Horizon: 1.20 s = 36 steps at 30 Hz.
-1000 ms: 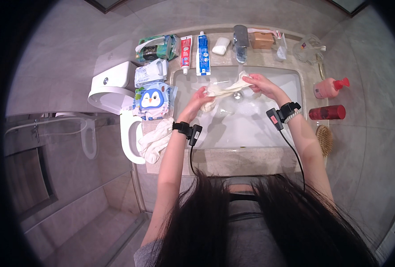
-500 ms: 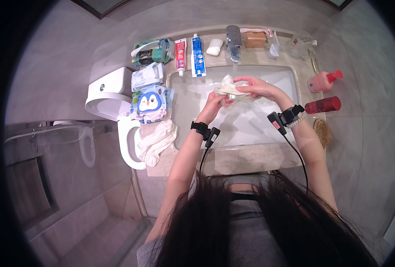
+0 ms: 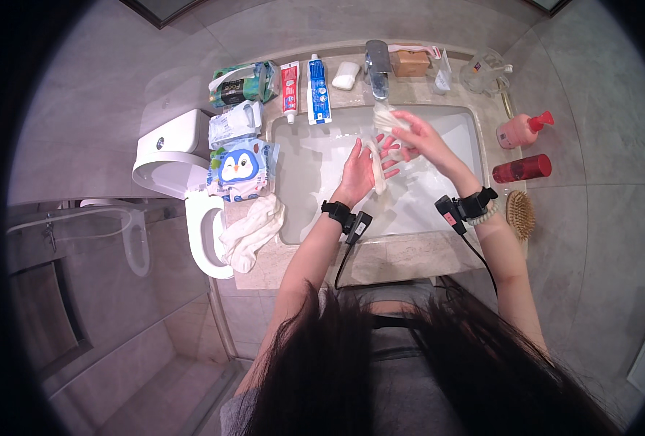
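Matt cloth (image 3: pixel 378 170), smooth glossy basin (image 3: pixel 431 216)

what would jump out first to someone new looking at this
Probably the white cloth between the left hand and right hand, over the sink, below the faucet. Next, the soft pack with a cartoon penguin left of the sink, and the red cylindrical bottle to its right. Long dark hair fills much of the lower middle.

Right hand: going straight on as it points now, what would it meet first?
The white cloth just ahead of the right hand, it seems; the sink's back rim may follow, though depth is unclear.
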Motion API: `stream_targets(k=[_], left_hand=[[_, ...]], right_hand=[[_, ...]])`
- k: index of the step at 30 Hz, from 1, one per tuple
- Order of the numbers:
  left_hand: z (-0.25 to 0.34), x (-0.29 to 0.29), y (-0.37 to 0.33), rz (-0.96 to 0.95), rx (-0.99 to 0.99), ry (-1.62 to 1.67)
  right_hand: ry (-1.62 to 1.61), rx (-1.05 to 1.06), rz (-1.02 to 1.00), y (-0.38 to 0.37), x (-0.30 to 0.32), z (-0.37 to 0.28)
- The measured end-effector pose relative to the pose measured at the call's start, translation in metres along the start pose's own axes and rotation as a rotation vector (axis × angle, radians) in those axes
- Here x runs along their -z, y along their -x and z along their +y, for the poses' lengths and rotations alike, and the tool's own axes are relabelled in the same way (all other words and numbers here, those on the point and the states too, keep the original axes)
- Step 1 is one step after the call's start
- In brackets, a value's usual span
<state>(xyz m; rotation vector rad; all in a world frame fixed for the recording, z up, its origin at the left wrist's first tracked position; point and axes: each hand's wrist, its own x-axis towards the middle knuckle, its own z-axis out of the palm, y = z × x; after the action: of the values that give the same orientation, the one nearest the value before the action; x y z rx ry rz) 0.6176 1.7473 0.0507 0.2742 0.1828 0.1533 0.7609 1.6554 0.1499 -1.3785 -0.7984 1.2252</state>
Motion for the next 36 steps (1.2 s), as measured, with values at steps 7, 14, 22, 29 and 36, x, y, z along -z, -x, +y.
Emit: stream_targets(k=[7, 14, 22, 29, 36], left_hand=[[-0.004, -0.004, -0.015, 0.110, -0.191, -0.427], [-0.006, 0.010, -0.028, 0.216, -0.168, -0.868], [0.007, 0.018, -0.021, 0.166, 0.007, -0.886], [0.003, 0.055, -0.001, 0.306, 0.305, -0.954], [0.003, 0.085, -0.010, 0.442, -0.034, -0.349]], right_hand=[[0.710, 0.195, -0.074, 0.013, 0.007, 0.057], [-0.004, -0.271, 0.116, -0.036, 0.029, 0.080], [-0.442, -0.247, 0.005, -0.106, 0.018, 0.083], [-0.583, -0.078, 0.146, -0.139, 0.019, 0.104], [-1.255, -0.134, 0.290, -0.127, 0.016, 0.107]])
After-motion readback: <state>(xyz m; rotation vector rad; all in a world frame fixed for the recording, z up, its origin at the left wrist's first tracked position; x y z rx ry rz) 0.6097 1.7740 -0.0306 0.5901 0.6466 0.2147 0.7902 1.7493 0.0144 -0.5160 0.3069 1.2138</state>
